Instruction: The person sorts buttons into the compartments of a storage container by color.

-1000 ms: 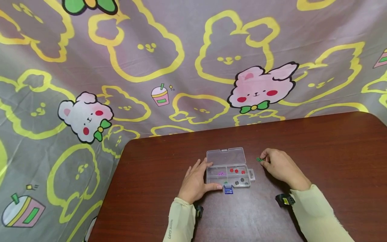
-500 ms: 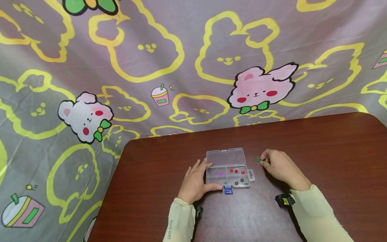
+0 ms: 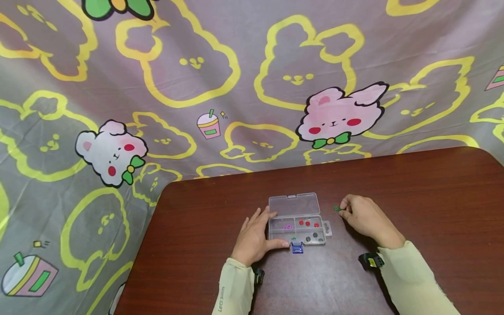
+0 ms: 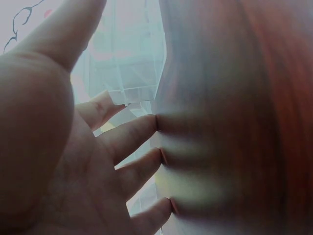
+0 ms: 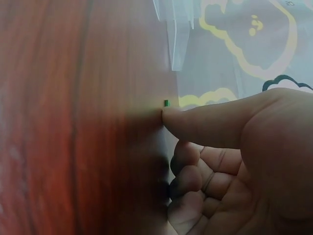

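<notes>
My left hand [image 3: 252, 238] lies along the left side of a clear plastic compartment box [image 3: 325, 229], its lid [image 3: 294, 204] raised at the back. The thumb runs along the front edge near a blue latch [image 3: 297, 248]; the index finger touches the back left corner, and the other fingertips rest on the table. Right of the box, my right hand [image 3: 364, 218] pinches at a small green piece [image 3: 336, 208] close to the tabletop. In the right wrist view a bit of the green piece [image 5: 167, 103] shows past the thumb tip; the fingers hide the rest.
Sorted in the box are purple rings [image 3: 289, 227], red round pieces [image 3: 307, 223], dark round pieces [image 3: 315, 235] and a bit of green [image 3: 293, 238]. A hanging tab [image 3: 328, 228] juts from its right side. A patterned curtain [image 3: 244, 87] hangs behind the brown table [image 3: 204, 227].
The right fingertips and the green piece shift only very slightly. The left hand and the box hold their place.
</notes>
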Demonstrator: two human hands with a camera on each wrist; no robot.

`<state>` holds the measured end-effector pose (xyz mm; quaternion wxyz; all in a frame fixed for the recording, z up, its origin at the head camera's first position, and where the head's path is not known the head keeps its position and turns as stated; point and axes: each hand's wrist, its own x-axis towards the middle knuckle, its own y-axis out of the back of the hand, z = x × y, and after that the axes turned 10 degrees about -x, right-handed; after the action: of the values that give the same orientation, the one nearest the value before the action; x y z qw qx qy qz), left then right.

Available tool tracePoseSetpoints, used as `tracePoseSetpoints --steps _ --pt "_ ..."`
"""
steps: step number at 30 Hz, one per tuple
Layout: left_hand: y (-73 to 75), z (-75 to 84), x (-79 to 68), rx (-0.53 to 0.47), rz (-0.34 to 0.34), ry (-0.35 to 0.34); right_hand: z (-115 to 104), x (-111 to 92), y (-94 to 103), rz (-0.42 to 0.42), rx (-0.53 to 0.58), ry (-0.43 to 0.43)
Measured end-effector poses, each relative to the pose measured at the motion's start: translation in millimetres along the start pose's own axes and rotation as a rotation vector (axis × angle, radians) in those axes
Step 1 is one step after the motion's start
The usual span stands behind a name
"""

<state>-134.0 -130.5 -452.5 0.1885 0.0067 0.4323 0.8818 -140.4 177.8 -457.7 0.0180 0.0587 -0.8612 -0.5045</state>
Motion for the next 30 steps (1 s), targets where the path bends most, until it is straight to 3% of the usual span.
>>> tracePoseSetpoints --steps 30 --pt "-0.1 -1.1 -0.5 0.011 0.002 -0.005 -3.7 -1.7 3.1 0.034 -0.017 0.026"
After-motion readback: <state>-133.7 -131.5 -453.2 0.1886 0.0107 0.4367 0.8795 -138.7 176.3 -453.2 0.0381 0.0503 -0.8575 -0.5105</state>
